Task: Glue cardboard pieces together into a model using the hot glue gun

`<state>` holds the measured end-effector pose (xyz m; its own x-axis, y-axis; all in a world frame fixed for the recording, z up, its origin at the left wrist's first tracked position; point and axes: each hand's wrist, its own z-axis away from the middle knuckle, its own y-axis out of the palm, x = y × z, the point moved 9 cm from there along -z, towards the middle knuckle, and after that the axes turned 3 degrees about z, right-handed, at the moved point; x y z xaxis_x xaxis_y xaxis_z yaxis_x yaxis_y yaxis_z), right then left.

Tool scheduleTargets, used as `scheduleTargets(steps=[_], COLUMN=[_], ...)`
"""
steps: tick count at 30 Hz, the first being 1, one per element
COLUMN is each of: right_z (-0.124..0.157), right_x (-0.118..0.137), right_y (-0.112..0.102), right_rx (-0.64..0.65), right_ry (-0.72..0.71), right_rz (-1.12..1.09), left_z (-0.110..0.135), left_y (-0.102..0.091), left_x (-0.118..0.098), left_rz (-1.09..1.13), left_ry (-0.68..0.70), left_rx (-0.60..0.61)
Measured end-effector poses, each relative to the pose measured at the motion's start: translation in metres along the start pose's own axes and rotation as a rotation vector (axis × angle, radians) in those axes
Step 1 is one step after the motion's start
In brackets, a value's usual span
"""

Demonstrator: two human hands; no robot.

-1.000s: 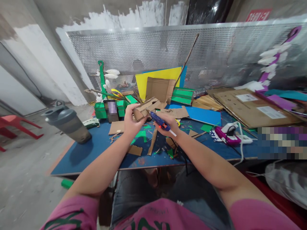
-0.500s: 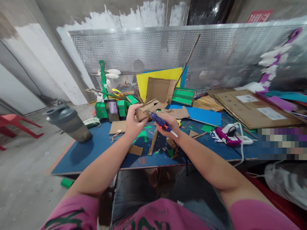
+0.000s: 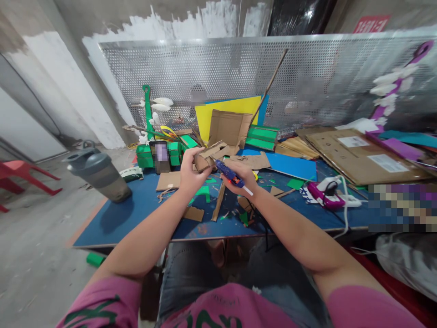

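My left hand is closed around a small folded cardboard piece, held above the middle of the table. A blue hot glue gun is gripped in my right hand, its nozzle pointing up and left at the cardboard. Whether the tip touches the cardboard I cannot tell. A white glue stick sticks out of the gun's rear, and a small red light glows on its body. Below the hands lie a cardboard strip and green scraps.
A grey shaker bottle stands at the table's left. Green boxes and a phone are behind my left hand. Flat cardboard and a purple power strip with cables lie at the right. A perforated metal panel borders the back.
The view has shifted very slightly. Both hands, the cardboard piece and the glue gun keep nearly the same positions.
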<state>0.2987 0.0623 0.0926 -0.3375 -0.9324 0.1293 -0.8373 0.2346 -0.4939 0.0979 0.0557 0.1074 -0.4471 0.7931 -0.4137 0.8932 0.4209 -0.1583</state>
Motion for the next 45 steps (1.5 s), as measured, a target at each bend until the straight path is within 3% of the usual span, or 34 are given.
scheduleTargets(steps=[5, 11, 15, 17, 20, 24, 27, 31, 39, 45], right_z=[-0.005, -0.013, -0.016, -0.016, -0.010, 0.012, 0.022, 0.016, 0.019, -0.002], right_x=[0.003, -0.002, -0.006, -0.009, -0.026, -0.051, -0.055, -0.041, -0.047, -0.027], right_y=[-0.002, -0.002, -0.007, -0.014, -0.018, 0.004, 0.018, 0.019, 0.012, -0.003], right_rx=[0.066, 0.266, 0.255, 0.161, 0.039, 0.087, 0.159, 0.225, 0.080, 0.050], right_ry=[-0.046, -0.056, -0.050, -0.004, 0.203, 0.529, 0.637, 0.557, 0.636, 0.404], right_rz=[0.136, 0.315, 0.323, 0.206, -0.079, -0.430, -0.606, -0.605, -0.551, -0.221], left_z=[0.000, -0.004, -0.006, -0.006, -0.005, -0.004, -0.004, -0.005, -0.005, -0.006], left_y=[-0.001, -0.002, -0.004, -0.004, -0.004, -0.002, -0.001, -0.001, -0.008, -0.016], left_x=[0.004, 0.001, 0.002, 0.006, 0.010, 0.010, 0.007, 0.000, -0.005, -0.004], left_rz=[-0.006, -0.062, -0.080, -0.070, -0.035, -0.011, 0.009, 0.005, -0.093, -0.178], left_ry=[-0.032, 0.004, 0.018, -0.004, -0.032, -0.035, -0.018, 0.020, 0.045, 0.070], left_rx=[0.004, 0.004, 0.004, 0.007, 0.016, 0.017, 0.022, 0.023, -0.015, -0.059])
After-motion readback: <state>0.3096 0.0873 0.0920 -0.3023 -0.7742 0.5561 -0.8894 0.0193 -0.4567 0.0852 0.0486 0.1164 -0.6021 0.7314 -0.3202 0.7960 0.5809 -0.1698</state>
